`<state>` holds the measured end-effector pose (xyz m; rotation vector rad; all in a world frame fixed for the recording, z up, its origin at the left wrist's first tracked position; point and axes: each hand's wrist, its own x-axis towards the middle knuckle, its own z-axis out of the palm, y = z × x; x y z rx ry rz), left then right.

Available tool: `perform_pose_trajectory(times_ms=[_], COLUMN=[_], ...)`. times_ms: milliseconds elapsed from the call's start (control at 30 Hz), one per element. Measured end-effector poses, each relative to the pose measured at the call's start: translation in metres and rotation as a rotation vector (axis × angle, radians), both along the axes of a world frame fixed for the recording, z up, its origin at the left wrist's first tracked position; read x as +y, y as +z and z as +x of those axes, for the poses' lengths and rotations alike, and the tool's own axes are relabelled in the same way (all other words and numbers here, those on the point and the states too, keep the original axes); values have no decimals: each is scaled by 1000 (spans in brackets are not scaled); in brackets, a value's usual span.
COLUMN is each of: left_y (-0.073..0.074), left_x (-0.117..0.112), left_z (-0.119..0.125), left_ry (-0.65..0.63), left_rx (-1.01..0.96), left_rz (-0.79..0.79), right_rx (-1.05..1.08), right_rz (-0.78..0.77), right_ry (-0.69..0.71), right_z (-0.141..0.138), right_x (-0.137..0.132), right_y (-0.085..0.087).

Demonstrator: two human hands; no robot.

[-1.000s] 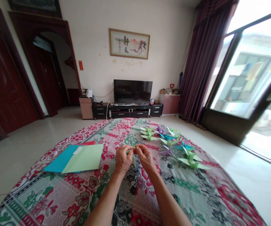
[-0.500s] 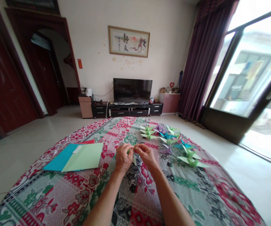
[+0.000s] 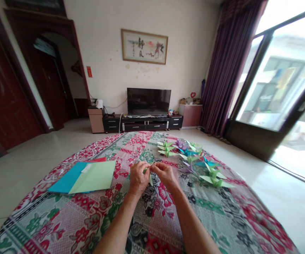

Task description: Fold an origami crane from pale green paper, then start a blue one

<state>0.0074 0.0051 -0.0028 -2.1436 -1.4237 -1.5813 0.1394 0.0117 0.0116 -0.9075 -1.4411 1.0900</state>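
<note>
Both of my hands meet over the middle of a round table with a flowered cloth [image 3: 62,222]. My left hand [image 3: 138,178] and my right hand [image 3: 164,174] are closed, pinching between them a small folded piece of light green paper [image 3: 150,180], most of it hidden by the fingers. A narrow point of the paper hangs down between the hands. To the left lies a stack of flat coloured sheets [image 3: 85,177], light green on top of blue and red. Several folded paper cranes [image 3: 192,158], green, blue and purple, stand to the right and beyond my hands.
Beyond the table are a tiled floor, a low black TV stand with a television [image 3: 148,101], and a framed picture [image 3: 144,46] on the wall. Dark wooden doors [image 3: 6,91] stand at the left. A big window [image 3: 282,88] with dark curtains fills the right.
My hands have stayed together on the green paper, with only slight shifts of the fingers. The view has drifted a little.
</note>
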Motion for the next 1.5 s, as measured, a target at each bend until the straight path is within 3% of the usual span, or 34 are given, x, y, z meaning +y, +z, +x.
perform_pose_trajectory(times_ms=[300,1000,1500], left_y=[1,-1,0], left_x=[-1,0,0], left_z=[1,1,2], left_ry=[23,33,30], left_rx=[-18,-21,-10], left_rz=[-9,5,7], right_rx=[-27,-11,-63], right_rz=[-22,-33,-41], right_ry=[35,79,35], right_z=[1,2,5], right_x=[-5,-5,-4], right_y=[9,9,8])
